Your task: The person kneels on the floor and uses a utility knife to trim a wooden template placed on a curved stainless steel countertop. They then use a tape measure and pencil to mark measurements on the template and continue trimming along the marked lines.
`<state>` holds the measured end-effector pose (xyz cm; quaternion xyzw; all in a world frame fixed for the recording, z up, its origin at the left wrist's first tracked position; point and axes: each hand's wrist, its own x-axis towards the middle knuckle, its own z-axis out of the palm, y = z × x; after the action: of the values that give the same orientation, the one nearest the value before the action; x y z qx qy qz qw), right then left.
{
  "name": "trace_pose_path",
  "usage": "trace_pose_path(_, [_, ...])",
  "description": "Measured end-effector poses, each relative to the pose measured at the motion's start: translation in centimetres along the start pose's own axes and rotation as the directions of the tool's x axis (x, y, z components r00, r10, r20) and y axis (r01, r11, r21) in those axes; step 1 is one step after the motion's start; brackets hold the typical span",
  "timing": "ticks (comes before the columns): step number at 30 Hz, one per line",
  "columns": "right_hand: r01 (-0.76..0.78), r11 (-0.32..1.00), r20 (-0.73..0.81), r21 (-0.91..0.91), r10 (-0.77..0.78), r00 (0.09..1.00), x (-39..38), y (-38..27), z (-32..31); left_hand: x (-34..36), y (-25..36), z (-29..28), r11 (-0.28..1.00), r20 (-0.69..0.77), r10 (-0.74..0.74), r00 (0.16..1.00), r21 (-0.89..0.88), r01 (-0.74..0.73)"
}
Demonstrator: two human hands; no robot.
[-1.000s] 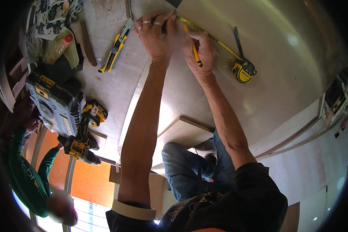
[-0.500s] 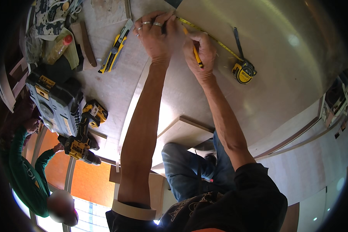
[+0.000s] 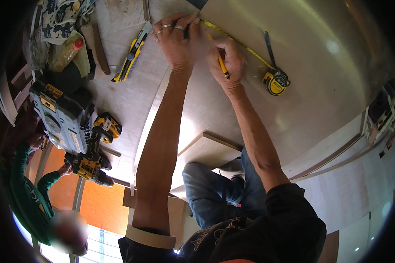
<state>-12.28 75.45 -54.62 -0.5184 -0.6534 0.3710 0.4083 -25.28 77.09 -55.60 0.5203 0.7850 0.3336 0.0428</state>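
My left hand [image 3: 176, 41], with rings on its fingers, is closed with bent fingers at the far end of a yellow tape blade [image 3: 232, 37]. Its fingertips are partly hidden where they meet the blade's tip. The blade runs across the smooth board [image 3: 311, 52] to a yellow and black tape measure [image 3: 275, 83] lying to the right. A yellow pencil [image 3: 224, 65] is gripped in my right hand [image 3: 233, 61], beside the blade and a little nearer than the left hand. The pencil's far end is blurred near the left fingers.
A yellow utility knife [image 3: 129, 55] lies left of my left hand. Farther left are a red-capped bottle [image 3: 70, 55], a grey tool case [image 3: 63, 116] and a cordless drill [image 3: 90, 164]. A co-worker in a green sleeve [image 3: 26, 201] is at the lower left. A wood panel [image 3: 213, 151] sits near my knees.
My right hand and the pencil have shifted very slightly. The left hand and tape measure stay almost in place. The co-worker's head has moved a little.
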Motion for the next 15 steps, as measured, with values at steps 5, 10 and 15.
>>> trace_pose_path(5, [0.004,0.999,-0.057,-0.049,-0.007,0.998,0.2,0.1,0.5,-0.1,-0.1,0.1,1.000,0.007,-0.011,1.000,0.001,0.011])
trace_pose_path(10, [-0.077,0.989,0.021,0.126,0.075,0.997,-0.3,-0.5,-0.8,-0.2,0.1,-0.3,1.000,0.016,0.001,1.000,0.026,-0.001])
trace_pose_path(15, [0.248,0.954,0.185,-0.170,-0.216,0.959,6.9,-2.2,-6.3,-0.1,-0.3,0.0,0.999,0.032,-0.003,0.999,0.037,0.002])
